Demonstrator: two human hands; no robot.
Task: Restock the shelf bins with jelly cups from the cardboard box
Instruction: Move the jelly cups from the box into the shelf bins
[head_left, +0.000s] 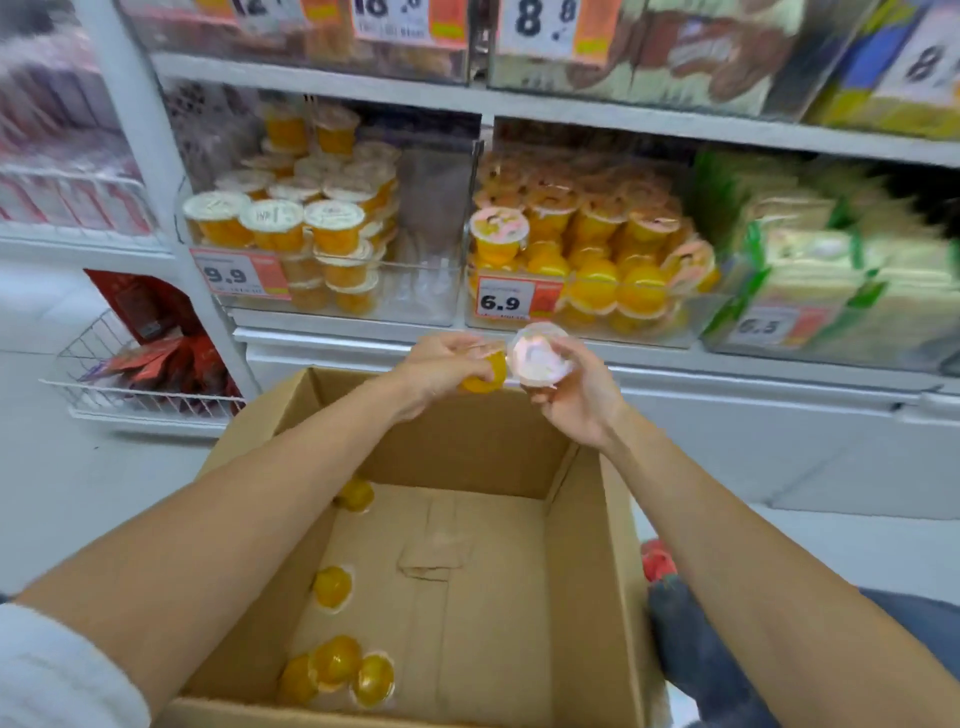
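Note:
Both hands are raised above the far edge of an open cardboard box (587, 519). My left hand (441, 371) grips a yellow jelly cup (488, 375) from above. My right hand (576, 400) holds a second jelly cup (537, 356) with its pink-and-white lid facing me. Several yellow jelly cups (337, 670) lie loose on the box floor, along its left side. Just above the hands, a clear shelf bin marked 6.9 (691, 306) is piled with the same pink-lidded cups. To its left, a bin marked 9.9 (415, 301) holds white-lidded cups in its left half.
A bin of green-and-white packets (810, 280) stands right of the 6.9 bin. A wire basket with red packets (150, 374) hangs low on the left. White shelf boards run above and below the bins. My knee in jeans (701, 654) is beside the box's right wall.

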